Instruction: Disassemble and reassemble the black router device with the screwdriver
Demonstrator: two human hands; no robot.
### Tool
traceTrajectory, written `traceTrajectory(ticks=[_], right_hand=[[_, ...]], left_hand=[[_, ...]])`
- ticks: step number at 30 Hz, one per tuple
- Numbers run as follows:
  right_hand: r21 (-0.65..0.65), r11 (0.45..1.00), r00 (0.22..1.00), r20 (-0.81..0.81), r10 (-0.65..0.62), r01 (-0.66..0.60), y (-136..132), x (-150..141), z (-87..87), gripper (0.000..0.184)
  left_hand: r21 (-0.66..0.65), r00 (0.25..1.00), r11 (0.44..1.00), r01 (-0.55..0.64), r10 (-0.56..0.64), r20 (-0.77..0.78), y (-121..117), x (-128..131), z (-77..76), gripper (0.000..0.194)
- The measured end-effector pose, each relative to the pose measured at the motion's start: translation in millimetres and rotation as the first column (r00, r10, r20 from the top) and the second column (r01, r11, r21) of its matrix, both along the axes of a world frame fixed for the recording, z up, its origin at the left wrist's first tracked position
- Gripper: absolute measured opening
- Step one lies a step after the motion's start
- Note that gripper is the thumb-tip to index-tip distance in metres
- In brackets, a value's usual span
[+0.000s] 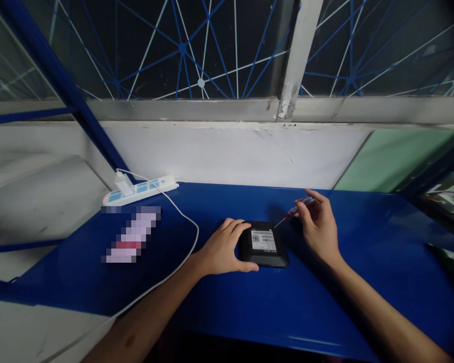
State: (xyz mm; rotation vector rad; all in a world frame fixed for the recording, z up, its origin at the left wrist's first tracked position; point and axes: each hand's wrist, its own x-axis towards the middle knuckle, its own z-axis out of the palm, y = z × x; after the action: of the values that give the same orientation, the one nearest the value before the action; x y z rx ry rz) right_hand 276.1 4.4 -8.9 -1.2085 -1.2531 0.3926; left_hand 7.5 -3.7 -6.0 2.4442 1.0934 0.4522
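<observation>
A flat black square device (268, 258) lies on the blue table, its white printed label (264, 241) facing up. My left hand (223, 249) grips it at the left side, fingers over the far edge and thumb along the near edge. Between the fingertips of my right hand (321, 229) is a slim screwdriver (290, 213), with a clear and red handle. Its thin shaft slants down to the device's far right corner, close to or touching the top; which one I cannot tell.
On the blue table (219, 307), a white power strip (147, 189) with a plugged-in charger (124, 183) stands at the back left. Its white cable (197, 232) curves past my left forearm. A pixelated flat object (134, 237) lies at left. A dark packet (450, 262) sits at the right edge.
</observation>
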Motion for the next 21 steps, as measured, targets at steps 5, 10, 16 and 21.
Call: traceTrajectory(ticks=[5, 10, 16, 21], right_hand=[[0.053, 0.996, 0.996, 0.033, -0.080, 0.078, -0.6, 3.1, 5.6, 0.041], [-0.016, 1.000, 0.999, 0.050, 0.018, -0.017, -5.5, -3.9, 6.6, 0.036], [-0.017, 1.000, 0.995, 0.103, 0.002, 0.000, -6.6, -6.9, 0.8, 0.035], [-0.021, 1.000, 0.994, 0.110, 0.018, -0.016, -7.2, -7.2, -2.2, 0.038]], left_hand=[[0.011, 0.999, 0.999, -0.038, 0.037, 0.023, 3.3, -0.3, -0.8, 0.097], [0.026, 0.998, 0.998, -0.066, 0.065, 0.011, 8.7, -1.7, -5.2, 0.095], [0.012, 0.998, 0.998, -0.063, 0.063, 0.000, 12.2, -3.4, -7.3, 0.097], [0.006, 0.998, 0.998, -0.063, 0.063, 0.004, 12.7, -3.3, -7.0, 0.094]])
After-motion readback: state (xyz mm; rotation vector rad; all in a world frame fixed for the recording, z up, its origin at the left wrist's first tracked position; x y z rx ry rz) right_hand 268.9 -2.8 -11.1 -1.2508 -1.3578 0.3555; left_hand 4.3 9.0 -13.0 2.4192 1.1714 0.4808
